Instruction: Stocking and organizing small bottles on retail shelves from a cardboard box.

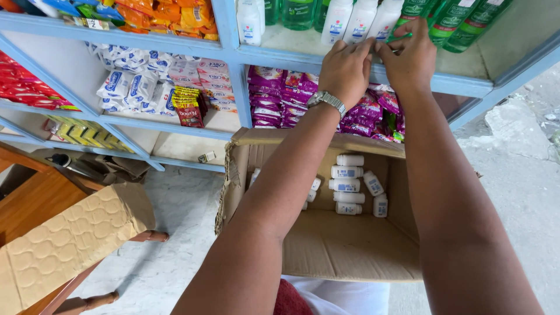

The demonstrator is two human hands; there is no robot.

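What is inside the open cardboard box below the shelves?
The cardboard box holds small white bottles with white caps, lying on their sides at the far end; the near floor is bare cardboard. The person's left forearm covers part of the box, so more may be hidden there.

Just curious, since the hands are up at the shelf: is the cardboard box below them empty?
No, the cardboard box still has several small white bottles lying at its far end, below the left hand and right hand.

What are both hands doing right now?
Left hand: curled at the shelf edge, touching white bottles; a grip cannot be told.
Right hand: same spot, grip cannot be told.
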